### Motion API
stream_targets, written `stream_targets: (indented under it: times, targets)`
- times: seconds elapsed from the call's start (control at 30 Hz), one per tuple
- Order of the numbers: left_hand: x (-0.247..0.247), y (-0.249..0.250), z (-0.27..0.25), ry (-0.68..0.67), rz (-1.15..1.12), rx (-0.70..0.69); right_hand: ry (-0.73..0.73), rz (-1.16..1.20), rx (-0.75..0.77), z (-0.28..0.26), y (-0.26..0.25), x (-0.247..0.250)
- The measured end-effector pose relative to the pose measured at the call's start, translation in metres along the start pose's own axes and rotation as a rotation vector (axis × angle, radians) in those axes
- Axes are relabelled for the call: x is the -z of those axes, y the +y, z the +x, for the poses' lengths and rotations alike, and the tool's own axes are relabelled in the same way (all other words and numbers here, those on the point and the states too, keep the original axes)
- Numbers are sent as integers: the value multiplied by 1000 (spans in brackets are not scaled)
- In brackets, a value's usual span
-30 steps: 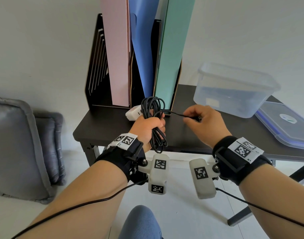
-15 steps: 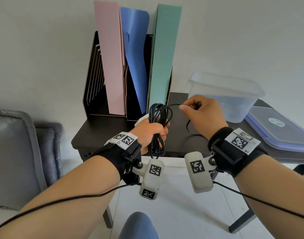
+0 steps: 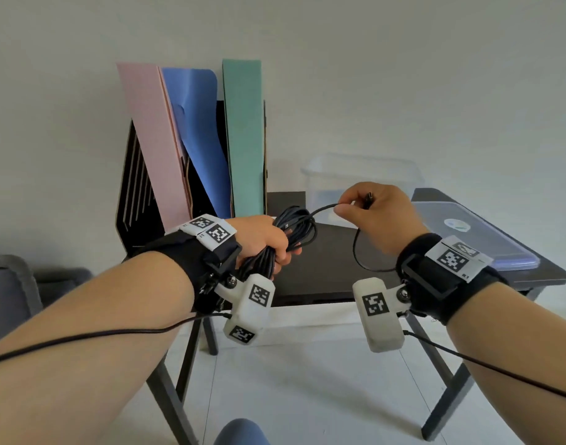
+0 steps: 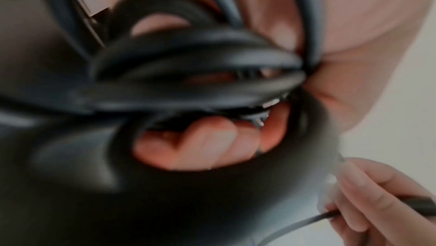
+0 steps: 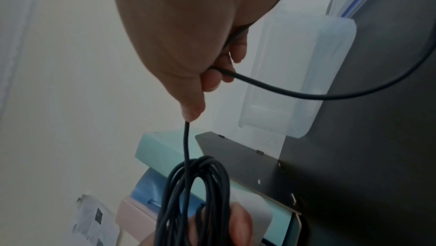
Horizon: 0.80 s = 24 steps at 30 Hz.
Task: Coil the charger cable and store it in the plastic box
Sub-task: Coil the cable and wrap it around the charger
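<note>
Many loops of cable (image 3: 296, 232) bunched in left hand (image 3: 262, 240), clenched above bench (image 3: 323, 268). Right hand (image 3: 376, 216) pinches loose tail near plug. Light, limp, springy; grip bundle mid-waist. Box (image 3: 362, 175) behind.

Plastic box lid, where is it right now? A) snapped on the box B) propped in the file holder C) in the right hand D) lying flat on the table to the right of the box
D: the lid lies flat on the table to the right of the open plastic box, while the right hand pinches the cable.
</note>
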<state>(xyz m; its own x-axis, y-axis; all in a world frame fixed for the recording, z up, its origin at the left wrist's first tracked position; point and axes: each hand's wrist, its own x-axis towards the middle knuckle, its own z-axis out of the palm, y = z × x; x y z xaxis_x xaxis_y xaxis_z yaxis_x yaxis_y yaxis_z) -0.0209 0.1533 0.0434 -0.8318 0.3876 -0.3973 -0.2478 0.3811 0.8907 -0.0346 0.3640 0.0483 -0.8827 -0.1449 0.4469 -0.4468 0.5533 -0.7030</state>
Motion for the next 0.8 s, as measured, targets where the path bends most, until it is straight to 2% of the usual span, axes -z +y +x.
stream_targets:
  times: [0.13,0.27,0.37,0.47,0.57,0.63,0.7,0.8]
  targets:
    - [-16,29,4,102,384,61,15,-39,6,-7,11,17]
    - [-33,51,13,217,997,170,0,-122,51,-12,20,30]
    - [-45,60,13,236,1311,127,-9,-130,112,-13,24,35]
    - [-53,62,15,207,1416,52,23,-155,162,-13,27,38]
    - [-52,58,16,213,1395,-47,90,-120,98,-13,29,41]
    - [-49,57,15,226,1375,-96,84,-78,49,-13,28,41]
    - [-47,57,14,227,1363,-100,50,-40,49,-16,23,41]
    - [-44,55,12,261,1276,-54,65,-38,140,-18,6,45]
